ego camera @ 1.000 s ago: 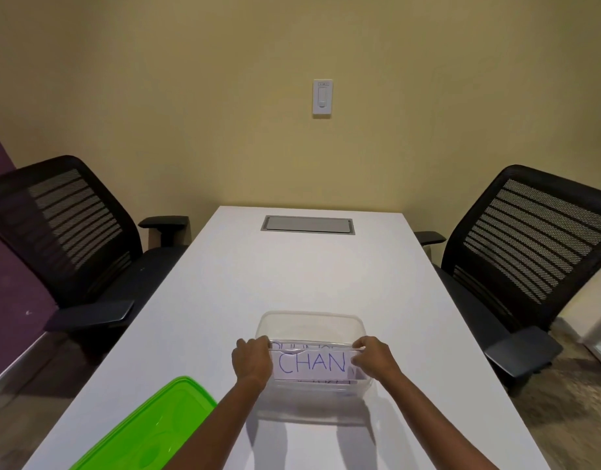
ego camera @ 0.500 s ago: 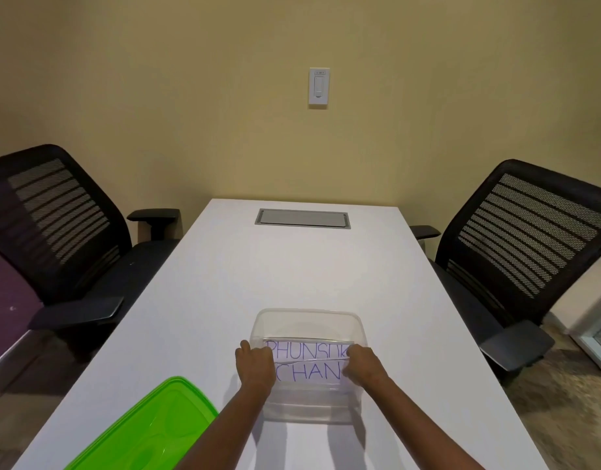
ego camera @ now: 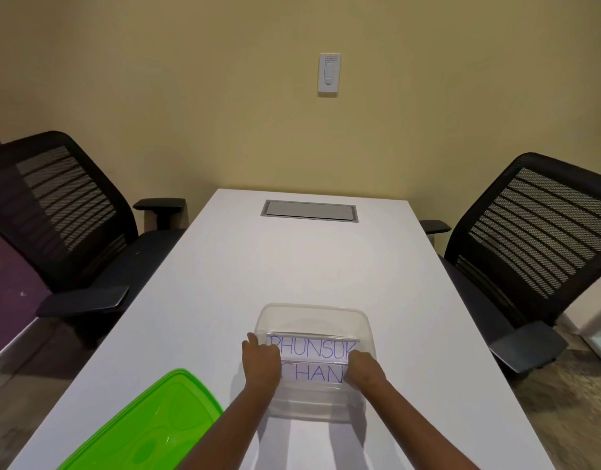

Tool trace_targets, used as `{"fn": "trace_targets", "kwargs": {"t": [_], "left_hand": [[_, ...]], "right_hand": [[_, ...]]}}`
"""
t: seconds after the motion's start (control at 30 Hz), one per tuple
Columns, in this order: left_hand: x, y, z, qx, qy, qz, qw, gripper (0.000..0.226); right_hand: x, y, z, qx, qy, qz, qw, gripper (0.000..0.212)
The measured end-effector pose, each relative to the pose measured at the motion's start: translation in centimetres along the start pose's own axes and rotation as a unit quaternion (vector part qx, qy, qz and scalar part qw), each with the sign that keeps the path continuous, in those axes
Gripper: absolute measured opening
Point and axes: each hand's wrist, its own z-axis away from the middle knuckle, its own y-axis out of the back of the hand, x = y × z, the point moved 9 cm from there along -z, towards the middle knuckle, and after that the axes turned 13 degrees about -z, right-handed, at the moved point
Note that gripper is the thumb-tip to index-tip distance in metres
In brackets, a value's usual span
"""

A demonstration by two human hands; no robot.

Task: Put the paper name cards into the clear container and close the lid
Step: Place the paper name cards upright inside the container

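A clear plastic container (ego camera: 312, 312) stands open on the white table (ego camera: 292, 262) in front of me. Inside it lie two white paper name cards: the farther one reads PHUNSUK (ego camera: 314, 347), the nearer one reads CHAN (ego camera: 311, 373). My left hand (ego camera: 261, 362) grips the left end of the CHAN card and my right hand (ego camera: 363, 369) grips its right end, both reaching down into the container. The green lid (ego camera: 146, 425) lies upside down on the table at the near left, apart from the container.
Black mesh office chairs stand at the left (ego camera: 65, 225) and right (ego camera: 530, 252) sides of the table. A grey cable hatch (ego camera: 309, 210) is set into the table's far end. A wall switch (ego camera: 329, 74) sits on the yellow wall.
Both hands have lowered the CHAN card deeper into the container, and the PHUNSUK card behind it has come into full sight. The camera has tilted slightly.
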Motion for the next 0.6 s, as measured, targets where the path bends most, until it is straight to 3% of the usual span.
{"fn": "trace_targets", "kwargs": {"t": [0.37,0.47,0.53,0.6], "left_hand": [[0.6,0.2,-0.2,0.023,-0.023,-0.038,0.999,0.038],[0.1,0.3,0.1,0.026,-0.014,-0.004,1.0,0.034],[-0.4,2.0,0.7,0.087,-0.017,0.011,0.996,0.015],[-0.4,2.1,0.6,0.131,-0.032,0.029,0.99,0.027]], "right_hand": [[-0.3,-0.4,-0.2,0.042,0.031,0.012,0.999,0.03],[-0.5,-0.3,0.0,0.068,0.054,-0.004,0.996,0.03],[-0.9,-0.1,0.4,0.082,0.085,-0.021,0.993,0.031],[-1.3,0.2,1.2,0.103,0.124,-0.04,0.986,0.034]]}}
